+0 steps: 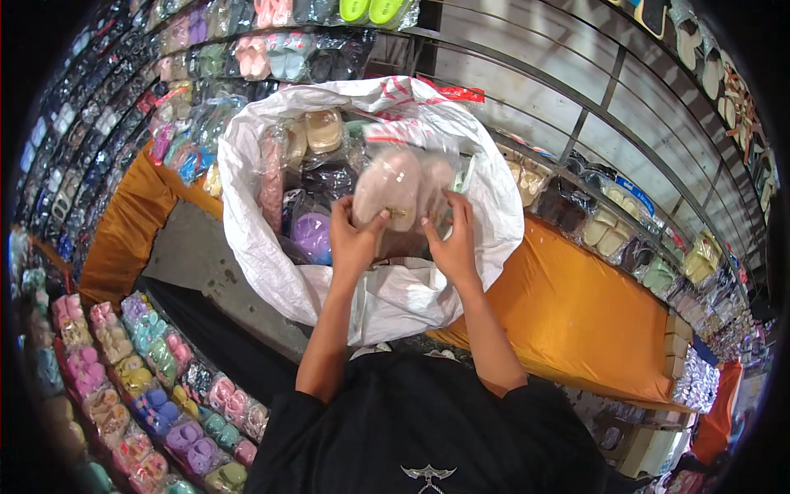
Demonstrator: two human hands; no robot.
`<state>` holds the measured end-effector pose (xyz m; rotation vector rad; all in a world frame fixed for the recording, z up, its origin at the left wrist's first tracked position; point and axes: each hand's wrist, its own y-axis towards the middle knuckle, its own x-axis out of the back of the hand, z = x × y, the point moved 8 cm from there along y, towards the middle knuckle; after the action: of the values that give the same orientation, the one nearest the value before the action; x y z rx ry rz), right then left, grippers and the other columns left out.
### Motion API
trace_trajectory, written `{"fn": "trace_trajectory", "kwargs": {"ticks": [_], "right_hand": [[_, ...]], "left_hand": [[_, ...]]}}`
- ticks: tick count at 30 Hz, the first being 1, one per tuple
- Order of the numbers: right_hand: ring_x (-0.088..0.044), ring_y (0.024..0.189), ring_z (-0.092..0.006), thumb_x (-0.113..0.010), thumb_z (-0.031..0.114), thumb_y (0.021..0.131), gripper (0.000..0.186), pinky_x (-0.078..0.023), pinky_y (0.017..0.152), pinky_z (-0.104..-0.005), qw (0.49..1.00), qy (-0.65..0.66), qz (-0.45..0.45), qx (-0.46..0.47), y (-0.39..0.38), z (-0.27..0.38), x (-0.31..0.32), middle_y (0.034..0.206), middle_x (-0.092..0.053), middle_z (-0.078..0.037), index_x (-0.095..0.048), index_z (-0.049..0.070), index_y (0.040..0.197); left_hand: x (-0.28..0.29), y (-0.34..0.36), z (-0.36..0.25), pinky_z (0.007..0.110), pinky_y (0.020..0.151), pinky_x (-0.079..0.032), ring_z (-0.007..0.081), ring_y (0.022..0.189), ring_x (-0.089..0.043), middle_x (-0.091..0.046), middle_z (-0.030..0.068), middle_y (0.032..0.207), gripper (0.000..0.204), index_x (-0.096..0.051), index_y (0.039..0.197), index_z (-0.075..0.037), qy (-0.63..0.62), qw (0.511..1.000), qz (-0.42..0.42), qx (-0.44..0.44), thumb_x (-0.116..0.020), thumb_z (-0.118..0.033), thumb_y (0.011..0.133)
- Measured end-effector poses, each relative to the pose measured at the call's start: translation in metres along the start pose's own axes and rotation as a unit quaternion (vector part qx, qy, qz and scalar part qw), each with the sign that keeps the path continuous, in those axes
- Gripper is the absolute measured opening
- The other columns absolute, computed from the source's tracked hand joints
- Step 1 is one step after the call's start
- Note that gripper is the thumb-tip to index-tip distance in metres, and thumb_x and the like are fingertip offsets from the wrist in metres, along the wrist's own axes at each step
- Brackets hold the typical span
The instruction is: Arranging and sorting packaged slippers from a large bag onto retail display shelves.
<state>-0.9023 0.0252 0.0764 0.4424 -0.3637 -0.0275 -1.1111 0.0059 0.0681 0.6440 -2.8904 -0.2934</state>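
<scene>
Both hands' fingers (372,222) pinch bagged pink slippers (399,188) lower edge, over sack (247,198).

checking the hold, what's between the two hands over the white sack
In the head view, a bagged pink slipper pair sits between the left hand and right hand, over the white sack.

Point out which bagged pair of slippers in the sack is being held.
The pale pink pair, gripped by the left hand and right hand. The purple pair and beige pair lie untouched.
</scene>
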Motion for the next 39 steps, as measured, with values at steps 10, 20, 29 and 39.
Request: {"fn": "trace_trajectory", "kwargs": {"ticks": [10, 20, 29, 39], "right_hand": [[-0.034, 0.138, -0.0364, -0.075, 0.042, 0.081, 0.100, -0.029, 0.113, -0.0399, 0.970, 0.137, 0.119, -0.163, -0.002, -0.096, -0.083, 0.146, -0.035, -0.030, -0.021, -0.011, 0.146], [-0.053, 0.123, -0.0352, -0.078, 0.039, 0.077, 0.082, -0.042, 0.101, -0.0398, 0.966, 0.042, 0.108, -0.232, -0.003, -0.099, -0.072, 0.140, -0.047, -0.025, -0.044, -0.007, 0.136], [-0.045, 0.129, -0.0335, -0.075, 0.019, 0.080, 0.056, -0.039, 0.104, -0.0410, 0.992, 0.055, 0.046, -0.103, -0.007, -0.076, -0.066, 0.138, -0.046, -0.018, -0.054, 0.002, 0.129], [-0.057, 0.108, -0.0171, -0.069, -0.003, 0.084, 0.045, -0.042, 0.095, -0.0310, 0.981, 0.186, -0.061, 0.007, 0.005, 0.013, 0.066, 0.117, -0.063, -0.009, -0.056, -0.001, 0.127]], "left_hand": [[0.033, 0.023, 0.039, 0.031, 0.093, -0.044, 0.0178, 0.106, -0.057, -0.060, 0.0128, 0.116, 0.059, -0.039, 0.126, 0.001, -0.217, 0.976, 0.005, 0.020, -0.077, -0.016, 0.085], [0.021, -0.004, 0.050, 0.037, 0.110, -0.032, 0.0281, 0.135, -0.035, -0.031, 0.0206, 0.149, 0.102, -0.004, 0.152, -0.001, -0.097, 0.989, 0.110, -0.005, -0.072, 0.004, 0.077], [0.025, -0.009, 0.047, 0.035, 0.106, -0.036, 0.0274, 0.126, -0.047, -0.044, 0.0220, 0.140, 0.095, -0.009, 0.151, 0.001, -0.064, 0.995, 0.054, -0.048, -0.068, 0.008, 0.077], [-0.030, -0.032, -0.068, 0.034, 0.103, -0.037, 0.0243, 0.122, -0.047, -0.045, 0.0179, 0.133, 0.077, -0.026, 0.142, 0.002, -0.104, 0.987, 0.039, -0.117, -0.068, 0.008, 0.078]]}}
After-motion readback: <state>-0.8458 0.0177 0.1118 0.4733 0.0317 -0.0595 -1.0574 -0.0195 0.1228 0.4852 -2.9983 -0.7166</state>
